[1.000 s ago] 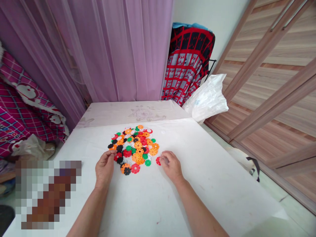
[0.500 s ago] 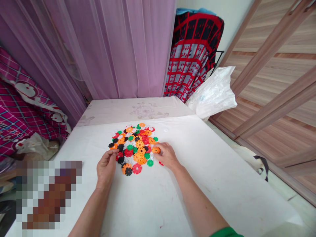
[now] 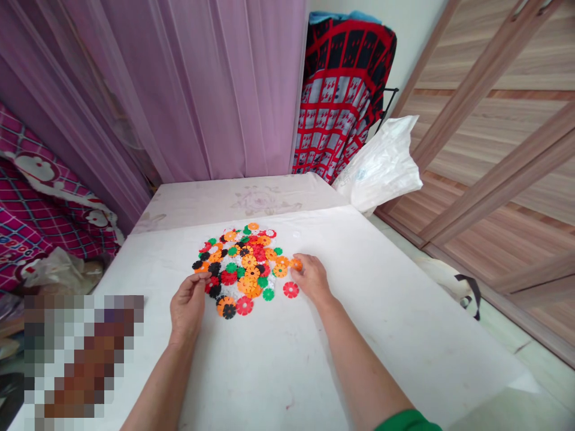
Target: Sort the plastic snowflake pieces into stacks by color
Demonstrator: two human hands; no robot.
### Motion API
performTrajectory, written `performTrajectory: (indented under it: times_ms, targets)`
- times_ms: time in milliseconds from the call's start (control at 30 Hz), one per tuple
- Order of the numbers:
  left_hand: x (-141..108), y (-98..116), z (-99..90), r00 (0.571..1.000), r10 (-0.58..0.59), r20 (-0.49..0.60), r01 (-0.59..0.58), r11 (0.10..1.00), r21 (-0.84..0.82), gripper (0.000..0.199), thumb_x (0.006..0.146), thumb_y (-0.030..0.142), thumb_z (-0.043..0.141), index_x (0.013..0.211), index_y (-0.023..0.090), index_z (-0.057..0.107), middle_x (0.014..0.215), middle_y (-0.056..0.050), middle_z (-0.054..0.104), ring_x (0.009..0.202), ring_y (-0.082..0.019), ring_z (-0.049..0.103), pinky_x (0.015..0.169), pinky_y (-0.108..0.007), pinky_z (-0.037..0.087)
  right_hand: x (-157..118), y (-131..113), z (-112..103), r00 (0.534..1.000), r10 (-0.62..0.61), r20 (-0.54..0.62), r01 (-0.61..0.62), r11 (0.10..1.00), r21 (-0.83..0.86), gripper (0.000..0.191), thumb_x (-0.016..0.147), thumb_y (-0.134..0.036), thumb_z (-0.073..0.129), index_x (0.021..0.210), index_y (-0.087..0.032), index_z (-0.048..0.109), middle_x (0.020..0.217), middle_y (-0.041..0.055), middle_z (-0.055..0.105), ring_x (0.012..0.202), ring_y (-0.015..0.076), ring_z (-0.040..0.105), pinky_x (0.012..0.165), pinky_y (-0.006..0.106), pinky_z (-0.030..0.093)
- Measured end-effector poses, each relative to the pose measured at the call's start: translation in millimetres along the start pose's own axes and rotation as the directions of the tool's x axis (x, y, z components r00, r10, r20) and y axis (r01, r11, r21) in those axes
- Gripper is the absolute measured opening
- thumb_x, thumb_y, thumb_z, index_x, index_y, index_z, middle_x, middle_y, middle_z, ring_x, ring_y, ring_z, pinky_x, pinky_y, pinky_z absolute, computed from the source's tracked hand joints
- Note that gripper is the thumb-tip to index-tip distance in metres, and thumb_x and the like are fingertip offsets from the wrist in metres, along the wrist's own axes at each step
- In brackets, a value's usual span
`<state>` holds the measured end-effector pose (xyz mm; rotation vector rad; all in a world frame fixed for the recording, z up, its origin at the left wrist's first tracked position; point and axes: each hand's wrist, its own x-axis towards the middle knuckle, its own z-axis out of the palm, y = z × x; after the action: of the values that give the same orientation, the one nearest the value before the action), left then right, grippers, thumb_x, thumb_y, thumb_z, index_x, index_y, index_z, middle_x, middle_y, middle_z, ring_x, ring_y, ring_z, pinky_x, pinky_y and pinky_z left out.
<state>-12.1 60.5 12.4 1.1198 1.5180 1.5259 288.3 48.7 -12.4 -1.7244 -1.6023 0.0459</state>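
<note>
A pile of notched plastic snowflake discs, in orange, red, green, black and white, is spread on the white-covered table. To the right of the pile, my right hand has thumb and fingers closed on an orange snowflake disc. A red disc lies by itself just below that hand. At the pile's left edge, my left hand is pinched close to some black and red discs; what its fingertips hold, if anything, I cannot make out.
A white plastic bag stands at the table's far right corner. Purple curtains hang behind, and a wooden wardrobe is on the right. A pixelated patch covers the lower left.
My right hand has shifted right, away from the pile, with the orange disc; the red disc and another orange one now show more fully. My left hand stays almost in place.
</note>
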Motion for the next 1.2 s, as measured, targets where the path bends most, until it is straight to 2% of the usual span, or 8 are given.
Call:
performTrajectory:
  times_ms: [267, 367, 467, 533, 600, 700, 933, 1200]
  targets:
    - [-2.0, 7.1, 0.8, 1.0, -0.01, -0.001, 0.01, 1.0, 0.023, 0.023, 0.071, 0.038, 0.061, 0.083, 0.019, 0.067, 0.091, -0.005, 0.074, 0.079, -0.018, 0.069, 0.085, -0.035, 0.054, 3.9, 0.3, -0.1, 0.999, -0.003, -0.053, -0.001, 0.997, -0.073, 0.022, 0.075, -0.015, 0.053, 0.09, -0.023, 0.068, 0.088, 0.0041, 0.07, 0.082, 0.0216, 0.056, 0.08, 0.035, 0.046]
    - [-1.5, 6.0, 0.9, 1.0, -0.021, 0.001, 0.021, 0.999, 0.025, 0.025, 0.071, 0.039, 0.061, 0.084, 0.019, 0.068, 0.092, -0.005, 0.074, 0.08, -0.017, 0.069, 0.086, -0.035, 0.054, 2.8, -0.4, -4.8, 0.997, -0.015, -0.078, 0.012, 0.999, -0.04, 0.024, 0.078, -0.015, 0.05, 0.091, -0.022, 0.069, 0.098, 0.0059, 0.07, 0.09, 0.0218, 0.057, 0.085, 0.036, 0.046]
    - [-0.3, 1.9, -0.2, 1.0, -0.022, 0.014, 0.021, 0.999, 0.032, 0.028, 0.071, 0.041, 0.062, 0.086, 0.019, 0.068, 0.093, -0.006, 0.074, 0.082, -0.018, 0.069, 0.087, -0.036, 0.054, -11.3, -13.9, -16.0, 0.989, -0.108, -0.101, 0.106, 0.994, -0.018, 0.021, 0.083, -0.019, 0.051, 0.093, -0.02, 0.07, 0.111, 0.009, 0.067, 0.101, 0.0229, 0.056, 0.092, 0.038, 0.044]
    - [0.0, -0.3, -0.9, 1.0, -0.016, 0.019, 0.015, 0.999, 0.033, 0.028, 0.071, 0.042, 0.062, 0.087, 0.019, 0.068, 0.094, -0.006, 0.074, 0.083, -0.018, 0.069, 0.087, -0.036, 0.054, -26.9, -27.6, -24.6, 0.977, -0.212, -0.032, 0.211, 0.977, -0.013, 0.019, 0.085, -0.022, 0.053, 0.095, -0.022, 0.07, 0.113, 0.0082, 0.065, 0.104, 0.0224, 0.055, 0.093, 0.038, 0.044]
    - [0.0, -1.4, -1.2, 1.0, -0.007, 0.017, 0.007, 1.0, 0.027, 0.028, 0.072, 0.042, 0.062, 0.087, 0.019, 0.068, 0.094, -0.006, 0.074, 0.083, -0.018, 0.069, 0.087, -0.036, 0.054, -41.0, -37.3, -31.6, 0.946, -0.305, 0.107, 0.306, 0.952, 0.004, 0.016, 0.086, -0.024, 0.057, 0.095, -0.025, 0.071, 0.108, 0.0061, 0.066, 0.099, 0.0211, 0.055, 0.089, 0.036, 0.045]
    - [-0.5, -0.8, -1.2, 1.0, 0.006, 0.012, -0.006, 1.0, 0.02, 0.029, 0.072, 0.043, 0.061, 0.086, 0.019, 0.068, 0.094, -0.007, 0.074, 0.083, -0.019, 0.069, 0.086, -0.036, 0.055, -47.7, -30.9, -37.7, 0.937, -0.308, 0.168, 0.313, 0.95, -0.004, 0.017, 0.087, -0.021, 0.056, 0.092, -0.026, 0.071, 0.098, 0.0046, 0.066, 0.091, 0.0193, 0.056, 0.084, 0.034, 0.046]
    - [-0.6, 0.3, -1.2, 1.0, -0.013, 0.023, 0.012, 1.0, 0.011, 0.029, 0.072, 0.043, 0.062, 0.086, 0.019, 0.067, 0.096, -0.006, 0.073, 0.084, -0.018, 0.068, 0.089, -0.037, 0.053, -13.1, 35.8, -37.6, 0.998, -0.054, -0.028, 0.048, 0.983, -0.178, 0.021, 0.085, -0.017, 0.052, 0.088, -0.023, 0.072, 0.096, 0.0056, 0.066, 0.09, 0.0203, 0.055, 0.085, 0.034, 0.046]
    - [-1.2, 4.8, -2.9, 1.0, 0.0, 0.026, -0.001, 0.998, 0.057, 0.03, 0.07, 0.045, 0.061, 0.085, 0.019, 0.067, 0.093, -0.006, 0.073, 0.084, -0.019, 0.068, 0.089, -0.037, 0.053, 56.2, 50.6, -16.2, 0.997, 0.055, 0.045, -0.047, 0.985, -0.165, 0.02, 0.083, -0.015, 0.052, 0.085, -0.024, 0.07, 0.097, 0.003, 0.068, 0.092, 0.0186, 0.055, 0.086, 0.031, 0.043]
